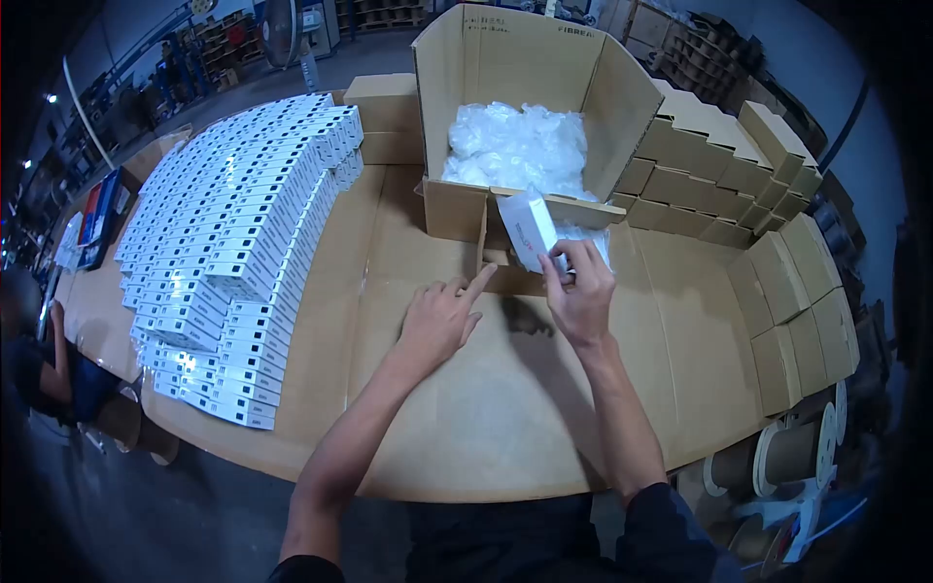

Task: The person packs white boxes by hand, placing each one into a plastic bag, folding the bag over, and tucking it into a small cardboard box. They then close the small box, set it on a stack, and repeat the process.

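My right hand [583,290] pinches the lower end of a small white box [528,225] in clear plastic, tilted above a small open brown carton [455,210]. More clear plastic [589,239] shows just behind that hand. My left hand [442,316] has its fingers apart and holds nothing; its index fingertip is at the carton's near left edge. Behind the carton, a large open cardboard box [533,58] holds a heap of clear plastic bags [517,144].
Stacked white boxes [238,209] cover the left of the cardboard-topped table [466,428]. Closed brown cartons [695,185] are piled at the back right, others [799,311] at the right edge. A person [58,374] sits at far left; cable spools [792,457] stand lower right.
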`<action>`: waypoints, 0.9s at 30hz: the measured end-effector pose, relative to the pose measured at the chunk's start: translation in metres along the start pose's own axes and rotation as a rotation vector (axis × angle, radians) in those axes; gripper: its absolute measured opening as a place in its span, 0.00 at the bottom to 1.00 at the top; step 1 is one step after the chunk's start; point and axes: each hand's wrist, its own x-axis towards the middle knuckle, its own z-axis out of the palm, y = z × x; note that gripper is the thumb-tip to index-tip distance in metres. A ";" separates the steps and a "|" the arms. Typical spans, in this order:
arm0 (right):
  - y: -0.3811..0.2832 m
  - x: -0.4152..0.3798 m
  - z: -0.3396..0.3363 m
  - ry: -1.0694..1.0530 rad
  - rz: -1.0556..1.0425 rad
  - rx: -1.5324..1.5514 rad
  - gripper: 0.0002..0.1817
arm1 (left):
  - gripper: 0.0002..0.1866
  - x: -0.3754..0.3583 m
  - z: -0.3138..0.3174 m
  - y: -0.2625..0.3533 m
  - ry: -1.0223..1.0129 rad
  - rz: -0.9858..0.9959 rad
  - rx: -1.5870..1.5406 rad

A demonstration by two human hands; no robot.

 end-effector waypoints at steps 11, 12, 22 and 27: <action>0.025 -0.002 0.031 -0.069 0.050 -0.276 0.07 | 0.47 0.008 0.009 -0.003 0.049 0.005 0.116; 0.027 -0.003 0.034 -0.086 0.067 -0.301 0.07 | 0.48 0.008 0.009 -0.001 0.038 -0.002 0.124; 0.028 -0.003 0.058 -0.283 0.287 -0.593 0.06 | 0.48 0.007 0.013 -0.006 0.069 0.013 0.084; 0.009 -0.003 0.044 -0.310 0.303 -0.527 0.10 | 0.48 0.007 0.013 -0.002 0.087 -0.010 0.051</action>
